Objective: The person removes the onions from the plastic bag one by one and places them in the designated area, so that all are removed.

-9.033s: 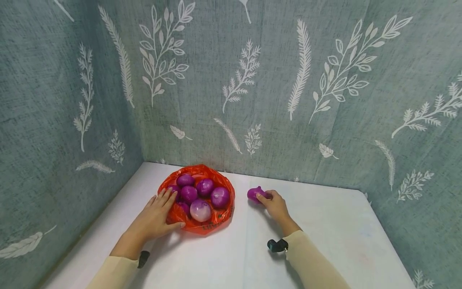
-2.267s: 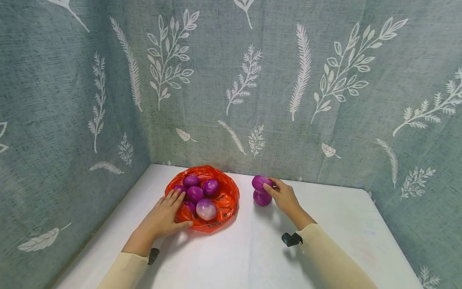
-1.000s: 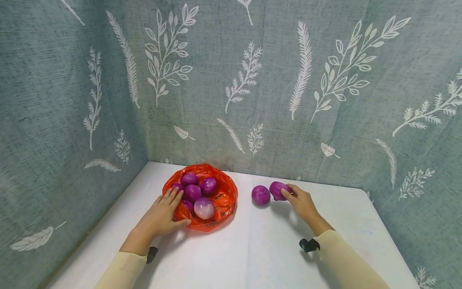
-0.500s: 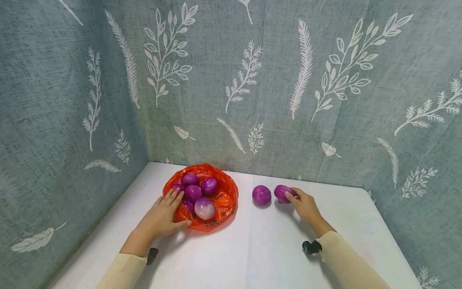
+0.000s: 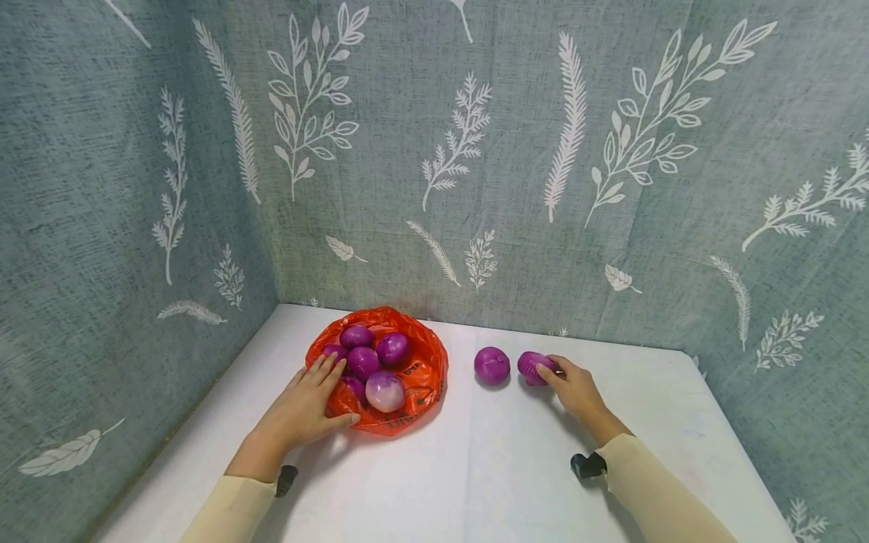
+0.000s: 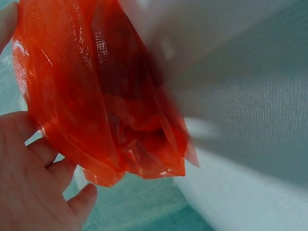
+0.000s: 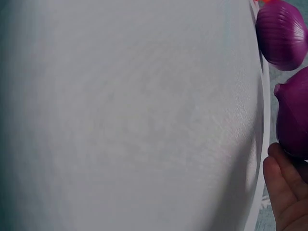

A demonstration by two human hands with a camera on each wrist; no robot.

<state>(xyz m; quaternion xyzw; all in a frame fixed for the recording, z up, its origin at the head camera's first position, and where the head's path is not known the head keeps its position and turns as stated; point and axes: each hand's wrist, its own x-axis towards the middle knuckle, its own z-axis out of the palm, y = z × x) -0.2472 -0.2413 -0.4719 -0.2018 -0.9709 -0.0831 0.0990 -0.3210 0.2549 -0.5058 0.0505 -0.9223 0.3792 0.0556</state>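
A red plastic bag (image 5: 424,377), rolled down into a bowl shape, stands at the back left with several purple onions (image 5: 363,363) in it. My left hand (image 5: 299,407) lies with spread fingers against the bag's left side, thumb at its front rim. In the left wrist view those fingers touch the outside of the red plastic. My right hand (image 5: 573,388) pinches a purple onion (image 5: 532,367) between thumb and fingers, low over the table. Just left of it, another onion (image 5: 492,366) sits alone on the table; both onions show in the right wrist view.
The white table (image 5: 475,475) reaches back to a grey-green curtain (image 5: 516,151) with white leaf prints, which also hangs along the left side. A dark wrist camera (image 5: 588,465) sticks out under my right wrist.
Earlier, the bag held one more onion, and one was out by my right hand. Since then my right hand has carried a second onion out over the first and lowered it to its right.
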